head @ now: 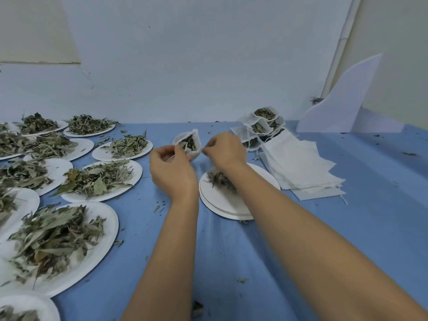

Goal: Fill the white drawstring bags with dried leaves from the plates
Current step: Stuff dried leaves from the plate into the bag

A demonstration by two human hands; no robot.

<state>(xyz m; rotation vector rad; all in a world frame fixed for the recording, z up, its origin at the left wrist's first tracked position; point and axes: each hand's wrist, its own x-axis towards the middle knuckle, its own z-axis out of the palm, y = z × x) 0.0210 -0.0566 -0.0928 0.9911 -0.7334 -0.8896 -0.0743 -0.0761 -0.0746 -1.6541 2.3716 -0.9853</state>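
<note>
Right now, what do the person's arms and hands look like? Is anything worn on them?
Both are bare. The left hand and right hand have no gloves, and I see no rings. The left forearm and right forearm show no sleeve, watch or bracelet in this view.

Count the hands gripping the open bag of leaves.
2. The left hand pinches the open bag at its near-left rim; the right hand pinches its right edge, above the plate stack. Neither is hidden.

Cutting several leaf plates (32,200) off at the left edge, hiding part of the plate stack (222,202) beneath the right forearm (266,193), blurring the drawstring (170,158).
</note>
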